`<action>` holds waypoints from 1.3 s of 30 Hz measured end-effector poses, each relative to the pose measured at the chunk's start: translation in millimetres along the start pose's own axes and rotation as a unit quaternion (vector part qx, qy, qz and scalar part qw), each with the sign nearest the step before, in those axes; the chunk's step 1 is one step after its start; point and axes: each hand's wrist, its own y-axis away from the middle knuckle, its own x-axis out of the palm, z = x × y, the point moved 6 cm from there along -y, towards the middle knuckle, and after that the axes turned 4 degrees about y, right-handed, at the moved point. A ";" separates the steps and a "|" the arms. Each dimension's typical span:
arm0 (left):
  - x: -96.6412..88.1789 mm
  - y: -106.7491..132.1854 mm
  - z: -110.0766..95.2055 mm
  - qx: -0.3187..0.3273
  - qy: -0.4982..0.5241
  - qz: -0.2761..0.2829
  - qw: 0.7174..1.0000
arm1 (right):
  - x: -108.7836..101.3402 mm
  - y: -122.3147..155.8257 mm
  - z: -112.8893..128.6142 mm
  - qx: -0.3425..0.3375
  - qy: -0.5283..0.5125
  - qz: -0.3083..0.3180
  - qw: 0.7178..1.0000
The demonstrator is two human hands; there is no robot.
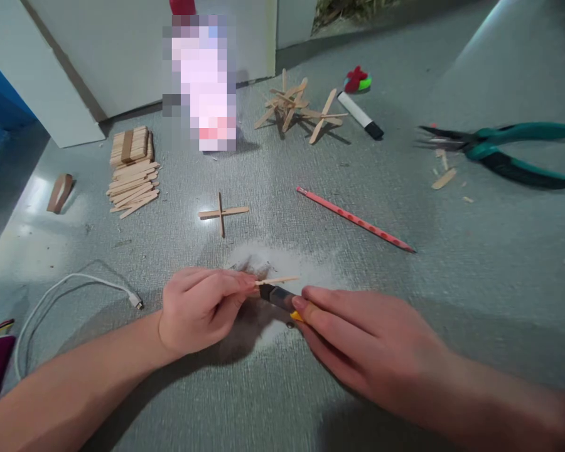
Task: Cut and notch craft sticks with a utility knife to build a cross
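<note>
Near the bottom middle, my left hand (204, 307) is closed, pinching a wooden craft stick (282, 280) that points to the right. My right hand (362, 329) grips a utility knife (280, 297) with a dark blade end and a yellow part. The knife's tip meets the underside of the stick close to my left fingertips. White powdery dust (268, 254) lies on the table beneath and behind the hands. Just beyond sits a cross of two craft sticks (221, 214). A red pencil (355, 219) rests to the right of the cross.
Craft sticks (132, 179) are stacked at the left, with a white cable (75, 276) nearer me. Crossed-stick pieces (286, 103), a white marker (360, 115) and a red-and-green item (357, 80) lie at the back. Teal-handled pliers (499, 150) lie at the right beside stick scraps (445, 178).
</note>
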 end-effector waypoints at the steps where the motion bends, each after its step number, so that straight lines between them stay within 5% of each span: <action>1: -1.2 0.2 2.5 -0.016 -0.004 -0.008 1.000 | 0.4 1.3 0.3 0.000 -0.007 -0.003 1.000; 5: -8.0 1.2 18.9 -0.104 -0.005 -0.059 0.993 | 3.7 3.4 1.1 0.006 -0.016 0.003 1.000; 8: -2.9 2.0 29.3 -0.144 0.042 -0.047 0.988 | 5.8 4.0 -1.5 0.019 -0.024 0.010 0.999; 14: 5.6 3.6 57.4 -0.242 0.186 -0.072 0.950 | -3.2 8.5 -17.0 0.124 -0.018 -0.026 0.992; 19: 13.3 6.1 67.2 -0.261 0.280 -0.058 0.922 | -8.1 7.8 -19.7 0.163 -0.012 -0.037 0.986; 32: 28.4 4.6 51.3 -0.252 0.450 -0.002 0.857 | 2.6 6.4 -10.6 0.071 -0.043 0.002 0.997; 39: 24.3 1.9 52.6 -0.244 0.419 -0.036 0.874 | 4.3 7.7 -5.6 0.033 -0.026 -0.009 0.999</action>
